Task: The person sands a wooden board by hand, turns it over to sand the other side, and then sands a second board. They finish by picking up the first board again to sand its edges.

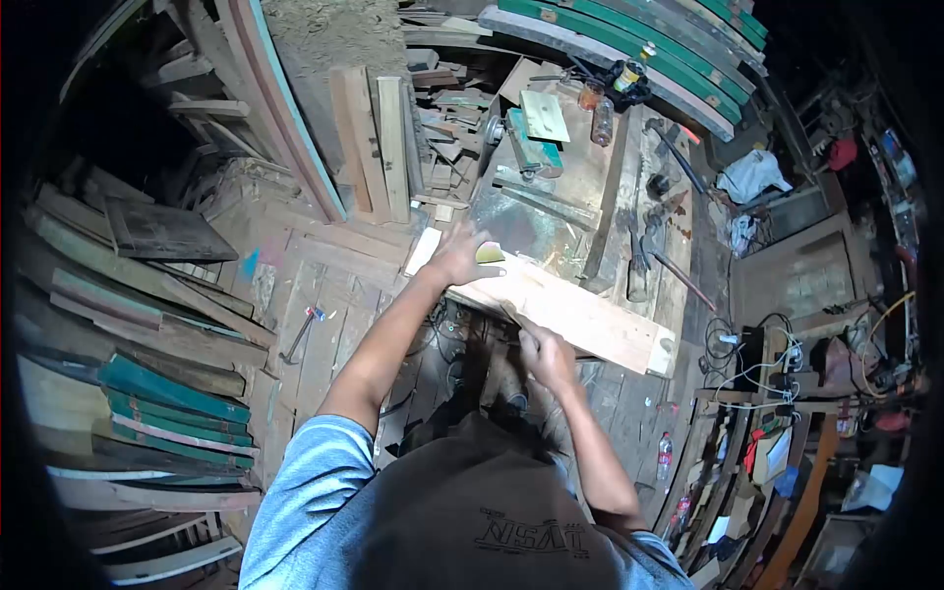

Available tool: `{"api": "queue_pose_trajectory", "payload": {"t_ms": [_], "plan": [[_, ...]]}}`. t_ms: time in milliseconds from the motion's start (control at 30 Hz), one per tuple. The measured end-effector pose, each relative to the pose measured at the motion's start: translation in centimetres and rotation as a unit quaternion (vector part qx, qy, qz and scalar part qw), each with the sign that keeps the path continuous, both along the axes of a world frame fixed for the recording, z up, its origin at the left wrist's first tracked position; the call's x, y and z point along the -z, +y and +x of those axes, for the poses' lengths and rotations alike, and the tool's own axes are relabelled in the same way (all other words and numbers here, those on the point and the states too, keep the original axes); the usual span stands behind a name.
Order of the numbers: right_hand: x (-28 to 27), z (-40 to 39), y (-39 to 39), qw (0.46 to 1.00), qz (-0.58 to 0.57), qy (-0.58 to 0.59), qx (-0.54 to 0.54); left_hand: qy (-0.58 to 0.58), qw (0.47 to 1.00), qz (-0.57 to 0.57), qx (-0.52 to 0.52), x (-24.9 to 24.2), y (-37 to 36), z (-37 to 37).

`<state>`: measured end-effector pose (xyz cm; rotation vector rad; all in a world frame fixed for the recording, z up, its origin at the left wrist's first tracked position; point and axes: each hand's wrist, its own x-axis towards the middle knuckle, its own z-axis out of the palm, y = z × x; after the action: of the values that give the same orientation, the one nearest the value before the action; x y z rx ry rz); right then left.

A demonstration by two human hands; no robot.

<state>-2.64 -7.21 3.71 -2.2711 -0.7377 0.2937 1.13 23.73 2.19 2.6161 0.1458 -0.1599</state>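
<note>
A long pale wooden board (575,310) lies slantwise across the front of the workbench (536,231). On its left part rests my left hand (460,258), fingers and thumb spread. A small yellow-green piece (490,252) shows between that thumb and the fingers. Along the board's near edge, my right hand (549,358) is closed around a thin brown hand tool (512,313), whose tip reaches the edge; its exact kind I cannot tell. A pale notched end (667,346) marks the board's right side.
A green machine (534,147) and a clear bottle (603,123) stand farther back on the bench. Hammers (637,270) lie at its right side. Another hammer (297,334) is on the plank floor at left. Stacked green planks (177,413) and tangled cables (752,359) flank the work area.
</note>
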Motion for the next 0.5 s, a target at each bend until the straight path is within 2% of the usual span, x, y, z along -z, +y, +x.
{"api": "queue_pose_trajectory", "payload": {"t_ms": [67,100,200,233,333,367,467,500], "plan": [[-1.3,1.7,-0.1,0.998,-0.040,0.045,-0.014,-0.013,1.000,0.015,0.021,0.1,0.3,0.2],[-1.3,2.4,-0.3,0.999,-0.013,0.020,-0.041,-0.024,0.999,0.018,0.027,0.5,0.3,0.4],[-2.4,3.5,-0.7,0.989,-0.091,0.001,-0.118,-0.077,0.996,0.036,0.026,1.5,0.6,1.0],[-3.7,2.9,0.1,0.980,-0.164,0.003,-0.117,-0.098,0.994,0.039,0.027,2.0,0.6,1.4],[-2.7,2.3,0.7,0.985,-0.144,0.017,-0.089,-0.245,0.969,0.019,-0.013,4.4,1.0,0.8],[-1.8,2.0,0.9,0.994,-0.073,0.044,-0.066,-0.447,0.894,0.023,-0.010,6.7,1.3,1.2],[2.1,3.0,0.7,0.990,0.075,0.113,-0.027,-0.466,0.883,0.054,-0.028,6.6,1.2,1.0],[1.7,3.2,0.5,0.984,0.077,0.158,-0.025,-0.430,0.901,0.042,-0.029,6.7,1.1,0.9]]}}
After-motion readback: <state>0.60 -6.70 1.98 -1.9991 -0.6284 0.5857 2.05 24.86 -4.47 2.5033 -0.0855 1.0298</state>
